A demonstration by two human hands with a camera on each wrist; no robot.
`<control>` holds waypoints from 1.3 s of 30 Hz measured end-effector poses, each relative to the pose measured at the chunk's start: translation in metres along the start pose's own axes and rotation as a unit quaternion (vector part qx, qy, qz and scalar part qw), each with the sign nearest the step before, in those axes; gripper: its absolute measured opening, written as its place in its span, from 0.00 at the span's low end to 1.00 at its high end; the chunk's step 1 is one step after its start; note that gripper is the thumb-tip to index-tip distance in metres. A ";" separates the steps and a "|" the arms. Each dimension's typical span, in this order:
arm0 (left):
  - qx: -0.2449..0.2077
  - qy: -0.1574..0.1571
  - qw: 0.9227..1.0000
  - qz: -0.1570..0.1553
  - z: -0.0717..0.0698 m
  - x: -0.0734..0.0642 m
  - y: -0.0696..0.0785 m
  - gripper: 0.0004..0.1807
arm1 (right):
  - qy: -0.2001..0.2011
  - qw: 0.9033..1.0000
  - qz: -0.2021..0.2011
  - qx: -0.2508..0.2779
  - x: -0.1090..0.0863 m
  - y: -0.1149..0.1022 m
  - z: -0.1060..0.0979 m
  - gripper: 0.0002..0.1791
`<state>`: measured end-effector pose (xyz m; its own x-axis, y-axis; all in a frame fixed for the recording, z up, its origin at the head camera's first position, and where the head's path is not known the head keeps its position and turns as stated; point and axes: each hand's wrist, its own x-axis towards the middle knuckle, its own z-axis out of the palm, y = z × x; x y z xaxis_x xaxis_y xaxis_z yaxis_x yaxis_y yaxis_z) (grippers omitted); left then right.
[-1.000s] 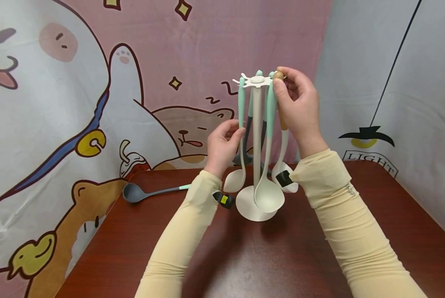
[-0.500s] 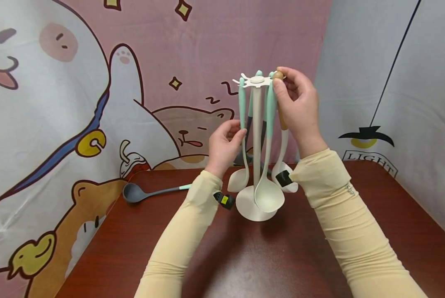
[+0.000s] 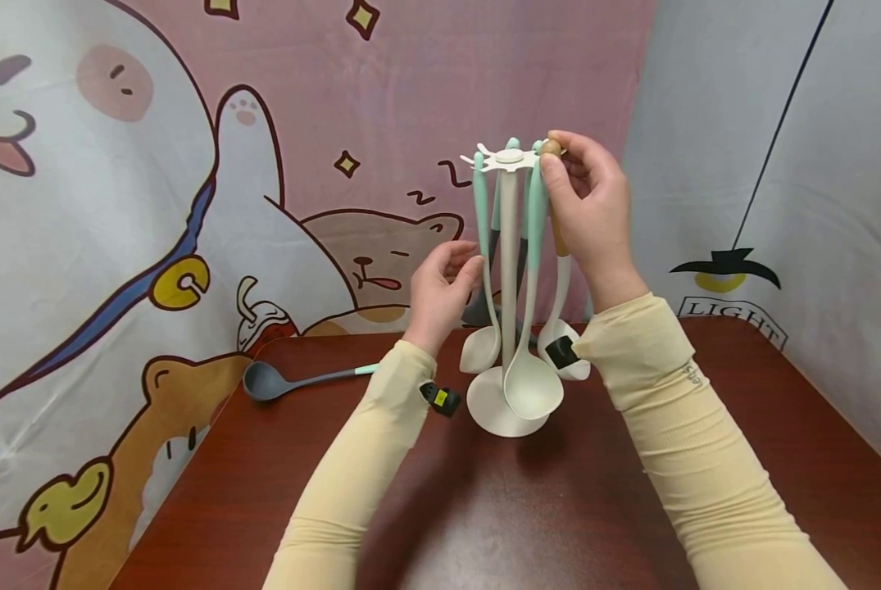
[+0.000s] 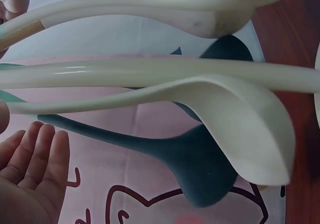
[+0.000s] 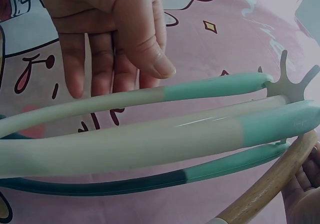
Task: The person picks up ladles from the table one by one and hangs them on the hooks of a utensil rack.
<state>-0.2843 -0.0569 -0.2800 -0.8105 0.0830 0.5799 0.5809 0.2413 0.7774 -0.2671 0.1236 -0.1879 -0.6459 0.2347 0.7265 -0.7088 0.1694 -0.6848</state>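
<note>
A white utensil stand (image 3: 509,270) holds several hanging kitchen utensils. At its right side my right hand (image 3: 595,201) pinches the rounded top of a wooden-handled utensil (image 3: 560,242), thumb in front, beside the stand's hooks. The white head of this utensil is partly hidden behind the wrist camera. My left hand (image 3: 443,283) is at the left, fingers loosely bent, its fingertips close beside a white spoon-like utensil (image 4: 250,129) with a mint handle (image 5: 215,86). A white ladle (image 3: 533,389) with a mint handle hangs at the front. Dark-headed utensils (image 4: 195,159) hang behind.
A dark grey ladle (image 3: 266,383) with a mint handle lies on the brown table (image 3: 558,508) at the left. The stand's round base (image 3: 488,410) rests on the tabletop. A cartoon-printed cloth (image 3: 381,106) rises behind the table.
The white spoon-like utensil on the left has swung rightward toward the pole, and my left fingers have come away from it slightly. My right hand keeps its grip in the same place.
</note>
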 end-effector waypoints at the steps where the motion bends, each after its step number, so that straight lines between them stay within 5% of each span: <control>1: 0.010 0.000 1.000 0.001 -0.001 0.000 -0.001 0.16 | 0.000 1.000 0.000 0.000 0.000 0.000 0.000 0.20; 12: 0.074 -0.018 0.997 -0.018 -0.013 -0.011 -0.029 0.20 | 0.004 1.000 -0.022 -0.001 -0.001 0.002 -0.001 0.20; 22: 0.116 -0.067 0.991 -0.024 -0.024 -0.023 -0.059 0.27 | 0.005 1.000 -0.024 0.002 -0.001 0.003 0.000 0.20; 33: 0.223 -0.116 0.968 -0.016 -0.037 -0.035 -0.088 0.53 | 0.003 1.000 -0.001 0.000 -0.001 0.001 0.000 0.20; 39: 0.275 -0.132 0.952 -0.019 -0.044 -0.040 -0.099 0.54 | 0.001 1.000 0.002 -0.004 -0.001 0.001 0.000 0.20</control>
<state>-0.3060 -0.1261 -0.3692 -0.8626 0.2871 0.4166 0.4829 0.7127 0.5087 -0.2676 0.1233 -0.1890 -0.6475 0.2373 0.7242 -0.7043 0.1765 -0.6876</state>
